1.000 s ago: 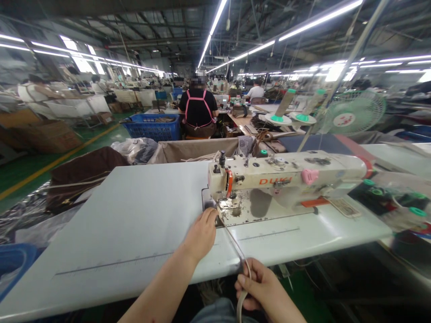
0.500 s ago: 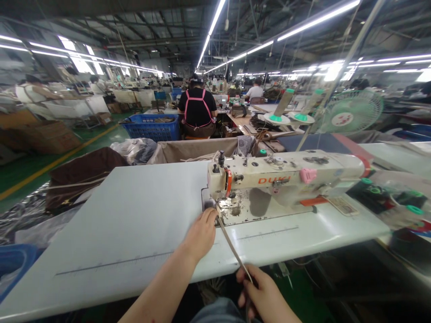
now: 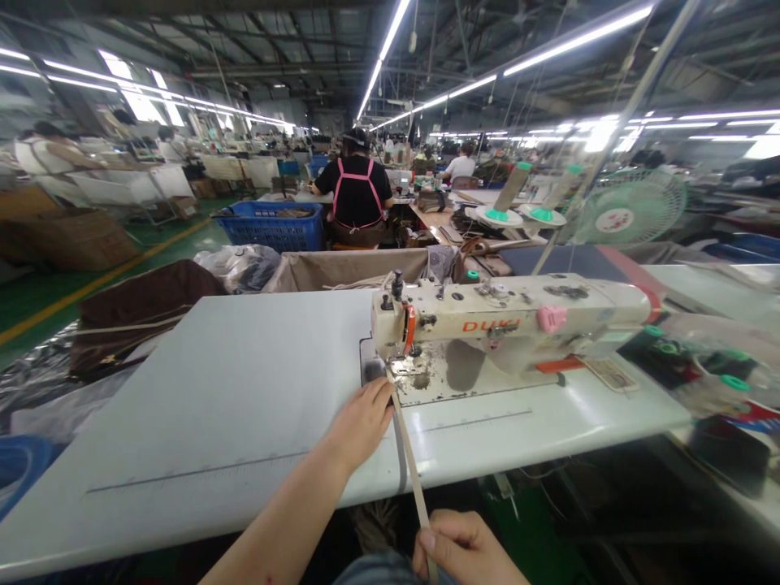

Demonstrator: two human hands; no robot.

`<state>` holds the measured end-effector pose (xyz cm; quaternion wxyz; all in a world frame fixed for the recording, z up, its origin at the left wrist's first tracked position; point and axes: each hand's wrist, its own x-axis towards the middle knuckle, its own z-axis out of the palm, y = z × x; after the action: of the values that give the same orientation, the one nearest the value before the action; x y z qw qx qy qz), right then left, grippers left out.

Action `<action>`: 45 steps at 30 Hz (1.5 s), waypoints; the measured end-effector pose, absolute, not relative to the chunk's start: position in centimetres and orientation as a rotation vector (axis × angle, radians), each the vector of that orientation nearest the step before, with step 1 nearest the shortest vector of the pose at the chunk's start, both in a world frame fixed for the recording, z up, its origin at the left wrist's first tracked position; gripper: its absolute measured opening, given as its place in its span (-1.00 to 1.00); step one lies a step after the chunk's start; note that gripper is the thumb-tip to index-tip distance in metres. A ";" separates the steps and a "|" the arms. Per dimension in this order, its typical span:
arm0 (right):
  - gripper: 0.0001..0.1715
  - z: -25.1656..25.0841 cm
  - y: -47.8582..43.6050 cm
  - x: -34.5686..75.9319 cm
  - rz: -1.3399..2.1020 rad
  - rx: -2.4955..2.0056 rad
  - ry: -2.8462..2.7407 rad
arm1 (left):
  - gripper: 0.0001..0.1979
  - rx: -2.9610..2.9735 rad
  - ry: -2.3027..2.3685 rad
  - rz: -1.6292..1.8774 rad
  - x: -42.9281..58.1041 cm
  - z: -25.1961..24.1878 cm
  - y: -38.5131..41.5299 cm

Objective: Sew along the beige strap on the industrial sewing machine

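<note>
A narrow beige strip (image 3: 410,455) runs from beneath the needle area of the sewing machine (image 3: 512,313) down over the table's front edge. My left hand (image 3: 364,418) rests on the table just in front of the presser foot, its fingers together and pressed on the strip's upper end. Below the table edge, my right hand (image 3: 460,546) pinches the strip between thumb and fingers and holds it stretched out. What lies under the left fingertips is hidden.
The white table (image 3: 256,366) has a printed ruler line. Beyond it stand a beige fabric-lined bin (image 3: 353,266), a blue basket (image 3: 274,227) and a seated person (image 3: 355,191). Thread cones (image 3: 512,191) and a fan (image 3: 634,211) are at right, a brown bag (image 3: 140,313) at left.
My right hand has moved down and slightly left, still pinching the strip, which now hangs straighter and shows its flat face. The left hand stays by the presser foot.
</note>
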<state>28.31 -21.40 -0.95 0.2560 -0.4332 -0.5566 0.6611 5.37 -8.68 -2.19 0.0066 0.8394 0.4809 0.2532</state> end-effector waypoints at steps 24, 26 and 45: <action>-0.24 1.2 -21.6 27.9 1.769 -1.163 -1.566 | -0.67 2.864 1.482 0.658 5.8 -1.9 -8.7; -0.30 1.5 -21.5 28.0 1.706 -1.160 -1.590 | -0.70 2.899 1.443 0.631 5.8 -2.0 -8.7; -0.40 0.9 -20.9 26.7 1.858 -1.218 -1.095 | -0.77 2.924 1.435 0.547 5.7 -1.9 -8.8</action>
<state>26.66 -20.91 0.89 0.3265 -0.4648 -0.4178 0.7091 5.72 -8.83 -1.90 -0.0805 0.8825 0.4330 0.1651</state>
